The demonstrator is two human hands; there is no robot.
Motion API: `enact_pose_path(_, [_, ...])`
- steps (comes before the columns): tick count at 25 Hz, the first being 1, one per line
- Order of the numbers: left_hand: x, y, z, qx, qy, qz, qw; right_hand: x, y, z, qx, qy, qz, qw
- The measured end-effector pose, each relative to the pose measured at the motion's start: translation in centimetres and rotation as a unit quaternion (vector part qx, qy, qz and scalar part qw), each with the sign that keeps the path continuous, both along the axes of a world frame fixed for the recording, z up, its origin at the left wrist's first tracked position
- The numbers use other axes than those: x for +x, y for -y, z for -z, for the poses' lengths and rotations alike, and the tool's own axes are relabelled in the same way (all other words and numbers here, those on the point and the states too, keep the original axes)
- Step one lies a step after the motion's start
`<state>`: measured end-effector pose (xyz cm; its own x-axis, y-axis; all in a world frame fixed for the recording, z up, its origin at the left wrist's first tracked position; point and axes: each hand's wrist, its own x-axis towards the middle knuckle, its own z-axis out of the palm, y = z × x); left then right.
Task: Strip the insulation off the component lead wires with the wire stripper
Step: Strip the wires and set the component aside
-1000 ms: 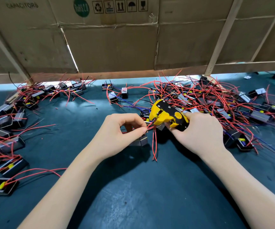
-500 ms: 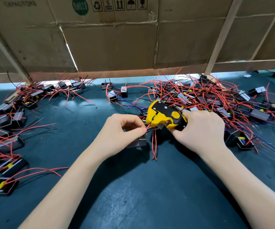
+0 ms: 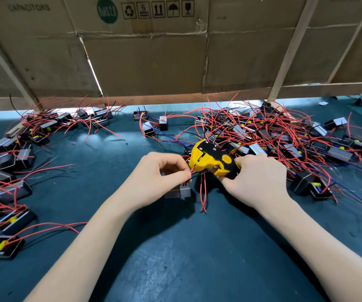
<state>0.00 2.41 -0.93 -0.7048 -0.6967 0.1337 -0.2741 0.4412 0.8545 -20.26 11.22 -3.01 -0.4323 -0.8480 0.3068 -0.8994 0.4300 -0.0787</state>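
Note:
My right hand (image 3: 256, 177) grips a yellow and black wire stripper (image 3: 212, 159), its jaws pointing left. My left hand (image 3: 158, 175) pinches thin lead wires right at the stripper's jaws, a red one and a black one. These wires come from a small grey boxed component (image 3: 178, 191) that sits just under my left fingers, partly hidden. More red leads (image 3: 202, 192) from it hang down toward the green mat (image 3: 197, 258).
A tangled heap of components with red, blue and black wires (image 3: 273, 131) fills the mat at the right and behind the stripper. Another group of components (image 3: 8, 171) lies along the left. A cardboard wall (image 3: 153, 51) with wooden struts stands across the back.
The stripper has shifted a little left toward my left hand, and its jaws now meet the pinched wires. Both hands stay close together over the same component.

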Motion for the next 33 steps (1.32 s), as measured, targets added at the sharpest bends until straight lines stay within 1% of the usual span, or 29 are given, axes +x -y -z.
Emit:
enact_pose_path(2, [0.0,0.1,0.0,0.022,0.000,-0.002,1.000,0.2,0.1,0.1,-0.011,-0.001,-0.006,1.000])
enact_pose_path(6, [-0.6,-0.4,0.0,0.088,-0.012,-0.002,0.996,0.6,0.0,0.3,-0.084,-0.022,-0.058,0.995])
enact_pose_path(8, [-0.8,-0.7,0.0,0.092,-0.014,0.018,0.995,0.5,-0.1,0.3,-0.102,-0.035,-0.067,0.992])
enact_pose_path(10, [-1.0,-0.9,0.1,0.092,-0.050,0.012,0.994,0.5,0.0,0.2,-0.118,-0.029,-0.064,0.990])
enact_pose_path(11, [-1.2,-1.1,0.1,0.091,-0.073,-0.003,0.993,0.6,0.1,0.1,-0.120,-0.010,-0.066,0.990])
enact_pose_path(13, [-1.8,-1.4,0.1,0.096,-0.117,-0.041,0.988,0.9,0.2,-0.2,-0.105,0.064,-0.106,0.987])
enact_pose_path(15, [-2.0,-1.5,0.1,0.111,-0.146,-0.100,0.978,0.9,-0.2,-0.8,-0.083,0.142,-0.145,0.976])
enact_pose_path(16, [-1.9,-1.2,0.0,0.120,-0.157,-0.132,0.971,0.7,-0.5,-1.0,-0.076,0.163,-0.156,0.971])
enact_pose_path(17, [-1.6,-0.8,0.0,0.128,-0.167,-0.157,0.965,0.4,-0.8,-1.3,-0.070,0.170,-0.167,0.969])
enact_pose_path(19, [-1.0,-0.2,-0.3,0.132,-0.180,-0.168,0.960,0.0,-1.1,-1.3,-0.037,0.148,-0.176,0.972])
enact_pose_path(21, [-0.8,0.0,-0.2,0.119,-0.176,-0.148,0.966,0.4,-0.9,-0.9,-0.012,0.090,-0.149,0.985])
enact_pose_path(22, [-0.9,-0.1,-0.2,0.113,-0.173,-0.130,0.970,0.8,-0.8,-0.6,-0.019,0.062,-0.131,0.989])
enact_pose_path(23, [-0.9,-0.2,-0.2,0.110,-0.172,-0.102,0.974,0.9,-0.7,-0.4,-0.039,0.043,-0.119,0.991])
enact_pose_path(25, [-0.3,-0.3,-0.5,0.108,-0.167,-0.012,0.980,0.6,-0.8,-0.2,-0.107,0.034,-0.108,0.988])
enact_pose_path(26, [0.3,0.0,-0.9,0.101,-0.155,0.047,0.982,0.3,-0.8,-0.2,-0.144,0.049,-0.103,0.983])
enact_pose_path(27, [1.2,0.3,-1.3,0.086,-0.122,0.104,0.983,-0.1,-0.8,-0.4,-0.172,0.087,-0.094,0.977])
enact_pose_path(29, [2.6,1.1,-1.8,0.027,-0.016,0.187,0.982,-0.7,-0.7,-0.6,-0.212,0.195,-0.076,0.955])
enact_pose_path(30, [2.9,1.3,-1.8,-0.005,0.030,0.212,0.977,-1.0,-0.6,-0.7,-0.229,0.237,-0.071,0.942])
enact_pose_path(31, [2.9,1.4,-1.5,-0.022,0.059,0.218,0.974,-1.3,-0.5,-0.7,-0.240,0.264,-0.067,0.932])
enact_pose_path(33, [2.4,1.2,-0.9,-0.023,0.073,0.207,0.975,-2.0,-0.5,-0.8,-0.257,0.286,-0.066,0.921])
